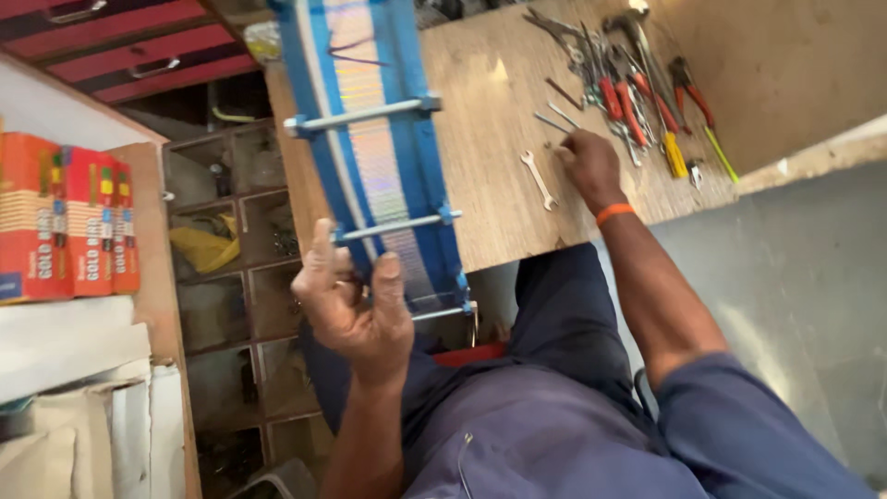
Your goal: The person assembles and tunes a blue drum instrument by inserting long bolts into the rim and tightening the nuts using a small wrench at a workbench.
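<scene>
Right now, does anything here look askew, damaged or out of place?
Nothing looks damaged or spilled. The blue frame overhangs the workbench edge, steadied by the left hand. The right hand rests beside a spanner; other tools lie in a loose heap.

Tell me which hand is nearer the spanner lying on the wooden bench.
Right. The right hand rests on the bench just beside the spanner, among the tools. The left hand is off the bench, holding the blue frame at its lower end.
</scene>
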